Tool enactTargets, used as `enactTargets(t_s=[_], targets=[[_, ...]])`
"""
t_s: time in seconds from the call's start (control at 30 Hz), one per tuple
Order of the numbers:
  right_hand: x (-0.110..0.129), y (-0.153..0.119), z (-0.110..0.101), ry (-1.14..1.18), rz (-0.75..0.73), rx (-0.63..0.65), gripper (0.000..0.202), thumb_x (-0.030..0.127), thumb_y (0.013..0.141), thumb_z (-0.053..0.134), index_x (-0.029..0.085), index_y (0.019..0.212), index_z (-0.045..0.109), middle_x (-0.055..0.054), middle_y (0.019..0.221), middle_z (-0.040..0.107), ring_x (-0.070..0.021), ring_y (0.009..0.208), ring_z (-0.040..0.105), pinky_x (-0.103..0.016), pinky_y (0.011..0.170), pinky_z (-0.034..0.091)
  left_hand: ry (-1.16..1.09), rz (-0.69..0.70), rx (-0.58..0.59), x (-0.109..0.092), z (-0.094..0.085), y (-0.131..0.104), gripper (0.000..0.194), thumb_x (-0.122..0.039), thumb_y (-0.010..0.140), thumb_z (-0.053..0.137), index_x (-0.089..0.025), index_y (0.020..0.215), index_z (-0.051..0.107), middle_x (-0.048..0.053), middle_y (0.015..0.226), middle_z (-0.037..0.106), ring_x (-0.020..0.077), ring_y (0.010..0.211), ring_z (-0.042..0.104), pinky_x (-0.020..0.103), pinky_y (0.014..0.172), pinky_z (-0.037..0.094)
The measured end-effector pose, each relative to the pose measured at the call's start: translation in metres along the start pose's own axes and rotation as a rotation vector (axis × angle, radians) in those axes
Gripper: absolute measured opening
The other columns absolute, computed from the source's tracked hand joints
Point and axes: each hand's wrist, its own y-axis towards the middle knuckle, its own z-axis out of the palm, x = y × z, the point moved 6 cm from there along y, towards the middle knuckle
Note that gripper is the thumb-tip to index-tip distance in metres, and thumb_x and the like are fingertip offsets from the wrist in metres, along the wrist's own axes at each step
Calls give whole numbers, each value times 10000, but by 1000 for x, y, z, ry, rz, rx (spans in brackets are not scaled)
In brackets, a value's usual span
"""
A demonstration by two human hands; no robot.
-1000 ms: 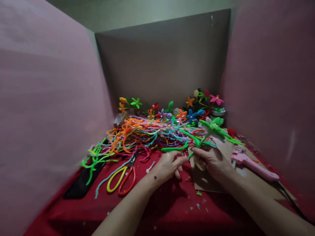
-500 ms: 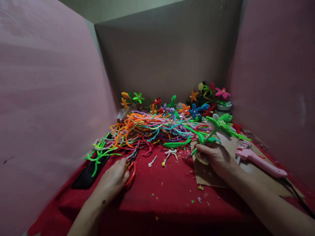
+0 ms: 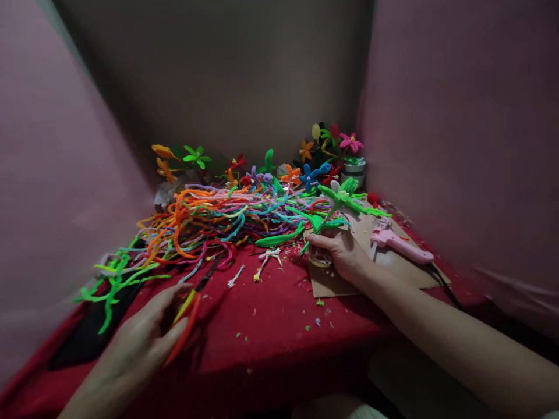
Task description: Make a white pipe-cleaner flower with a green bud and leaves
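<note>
My left hand (image 3: 151, 329) is closed around the orange and yellow handles of a pair of scissors (image 3: 191, 311), whose dark blades point up and away over the red cloth. Between the fingers of my right hand (image 3: 343, 251) is the stem of a green pipe-cleaner flower (image 3: 340, 201); its petals spread above my hand, and a green leaf sits lower on the stem. Beyond both hands lies a heap of multicoloured pipe cleaners (image 3: 231, 212). Small white pipe-cleaner pieces (image 3: 269, 256) rest on the cloth between my hands.
A pink glue gun (image 3: 399, 244) lies on a cardboard sheet (image 3: 336, 287) at the right. On the left, green pipe cleaners (image 3: 116, 279) overlap a black phone-like slab (image 3: 82, 337). Finished flowers (image 3: 310, 174) and a jar (image 3: 353, 171) stand behind the heap. Board walls enclose the table.
My left hand has lifted the scissors off the cloth and drawn them toward me. The view has swung to the right. My right hand still holds the green flower.
</note>
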Motion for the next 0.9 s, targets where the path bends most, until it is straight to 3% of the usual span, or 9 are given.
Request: enactTargets(t_s=[0.13, 0.3, 0.4, 0.5, 0.7, 0.9], targets=[[-2, 0, 1, 31, -2, 18, 112, 278, 674, 659, 173, 662, 624, -26, 603, 596, -162, 619, 536, -293, 589, 419, -70, 278, 293, -56, 33, -2, 322, -339, 795, 471, -221, 1071, 589, 46, 1019, 649, 181, 902, 604, 247, 786, 459], [-8, 1, 1, 88, 37, 12, 184, 327, 642, 686, 160, 639, 608, -4, 598, 591, -130, 547, 519, -280, 569, 407, -103, 331, 306, -104, 47, -4, 241, -349, 828, 446, -232, 1007, 557, 7, 821, 648, 142, 706, 588, 217, 637, 414], [-11, 2, 1, 123, 58, 13, 223, 347, 623, 702, 153, 606, 593, 7, 575, 579, -110, 508, 501, -265, 544, 396, -36, 324, 362, -114, 57, -1, 186, -354, 836, 423, -221, 919, 524, 4, 697, 621, 151, 618, 572, 222, 551, 364], [-15, 3, 1, 143, 92, 6, 237, 351, 617, 710, 151, 593, 585, 10, 559, 572, -105, 489, 496, -255, 517, 387, 17, 309, 400, -118, 64, 1, 150, -276, 844, 377, -207, 912, 492, 36, 729, 639, 169, 622, 592, 234, 539, 353], [-22, 7, 1, 182, 121, 11, 235, 335, 597, 743, 161, 621, 587, 30, 540, 553, -101, 465, 496, -253, 494, 395, 86, 286, 463, -128, 68, -4, 242, -227, 826, 375, -203, 1020, 518, 108, 942, 658, 218, 806, 636, 282, 660, 421], [-19, 7, 3, 230, 114, 36, 248, 328, 589, 757, 145, 633, 595, 20, 554, 563, -100, 476, 509, -253, 500, 410, 212, 288, 478, -134, 71, 4, 217, -208, 806, 400, -166, 964, 543, 147, 902, 664, 252, 839, 646, 311, 685, 432]])
